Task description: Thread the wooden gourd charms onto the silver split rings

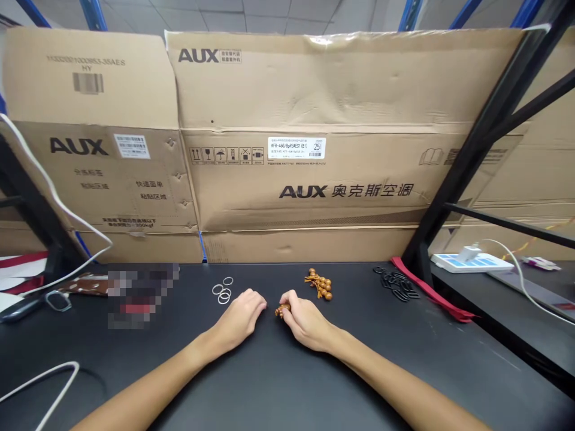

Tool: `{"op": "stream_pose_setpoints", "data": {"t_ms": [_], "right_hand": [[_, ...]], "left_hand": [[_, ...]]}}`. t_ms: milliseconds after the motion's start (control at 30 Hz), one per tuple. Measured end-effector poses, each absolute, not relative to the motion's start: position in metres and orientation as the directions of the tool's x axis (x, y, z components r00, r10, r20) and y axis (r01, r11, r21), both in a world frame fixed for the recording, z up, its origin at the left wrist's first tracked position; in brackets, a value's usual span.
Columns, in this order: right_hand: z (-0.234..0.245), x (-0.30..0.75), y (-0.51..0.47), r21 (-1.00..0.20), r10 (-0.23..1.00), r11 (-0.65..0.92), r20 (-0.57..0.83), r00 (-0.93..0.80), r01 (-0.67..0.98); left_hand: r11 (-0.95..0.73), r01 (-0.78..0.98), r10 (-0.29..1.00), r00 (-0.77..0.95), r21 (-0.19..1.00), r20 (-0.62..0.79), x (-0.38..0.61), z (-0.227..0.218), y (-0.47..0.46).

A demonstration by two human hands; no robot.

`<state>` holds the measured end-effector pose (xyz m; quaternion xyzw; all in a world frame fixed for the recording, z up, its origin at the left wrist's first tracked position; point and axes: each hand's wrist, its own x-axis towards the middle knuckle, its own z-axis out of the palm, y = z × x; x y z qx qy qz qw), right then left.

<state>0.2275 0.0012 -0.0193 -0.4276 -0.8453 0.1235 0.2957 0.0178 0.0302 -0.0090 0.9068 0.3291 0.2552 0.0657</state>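
Note:
My right hand (308, 320) is closed, thumb and fingers pinching a small orange-brown beaded charm (281, 310) just above the black table. Only the charm's left part shows; the fingers cover the rest. To the left, my left hand (240, 317) is also closed, its fingertips pressed together and turned toward the charm; whatever they hold, if anything, is hidden. Behind my right hand lies a pile of similar orange-brown charms (320, 284) with round beads. Several silver metal rings (223, 293) rest behind and left of my left hand, some overlapping.
Black clips or loops (398, 283) lie in a heap at the right, beside a red strap (433, 293). Cardboard sheets (296, 209) stand along the back edge. A white cable (58, 203) hangs at the left; a power strip (487, 264) sits far right beyond the black frame (449, 185).

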Motion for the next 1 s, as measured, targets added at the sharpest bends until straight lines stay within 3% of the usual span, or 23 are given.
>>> {"op": "stream_pose_setpoints", "data": {"t_ms": [200,433,700,1000], "right_hand": [[-0.022,0.226,0.003,-0.464,0.776,0.629,0.417,-0.474,0.623],[-0.015,0.224,0.000,-0.660,0.810,0.585,0.447,-0.379,0.471],[-0.015,0.218,0.000,-0.878,0.898,0.398,0.314,-0.307,0.267],[-0.013,0.217,-0.001,-0.891,0.888,0.400,0.317,-0.334,0.216]], "left_hand": [[-0.685,0.508,0.723,0.565,0.523,0.398,0.018,-0.007,0.030],[-0.582,0.425,0.777,0.541,0.693,0.321,0.023,-0.001,0.022],[-0.551,0.385,0.785,0.540,0.740,0.303,0.028,0.000,0.017],[-0.507,0.317,0.778,0.570,0.802,0.267,0.032,0.006,0.010]]}}
